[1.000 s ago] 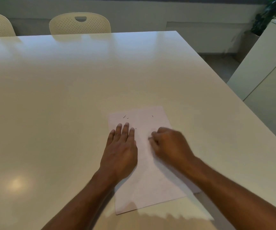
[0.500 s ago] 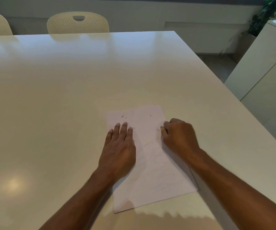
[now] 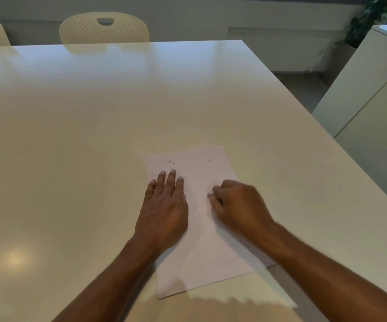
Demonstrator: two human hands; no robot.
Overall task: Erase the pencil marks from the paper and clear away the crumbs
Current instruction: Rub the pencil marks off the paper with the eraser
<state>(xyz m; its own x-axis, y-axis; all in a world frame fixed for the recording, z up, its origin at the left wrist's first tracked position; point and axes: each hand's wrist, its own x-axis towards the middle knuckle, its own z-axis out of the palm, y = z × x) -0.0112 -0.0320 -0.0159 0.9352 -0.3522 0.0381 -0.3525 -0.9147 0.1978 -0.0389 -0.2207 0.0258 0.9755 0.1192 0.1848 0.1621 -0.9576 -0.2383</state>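
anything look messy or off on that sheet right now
Only small things. A few dark crumbs lie scattered on the far end of the paper, one off to the right. The sheet sits slightly skewed on the table, left hand flat on it. No tears visible.

Table (image 3: 94,135): glossy cream-white, plain, with pale reflections. Paper (image 3: 201,252): white with a faint pinkish cast, unpatterned. Crumbs (image 3: 169,161): tiny dark slivers, near black, scattered over the paper's far end. Chairs (image 3: 104,29): cream, backs perforated with a regular grid of small dots. Cabinet (image 3: 369,101): plain off-white. Plant (image 3: 371,17): dark green leaves. Wall (image 3: 211,12): pale grey-white.
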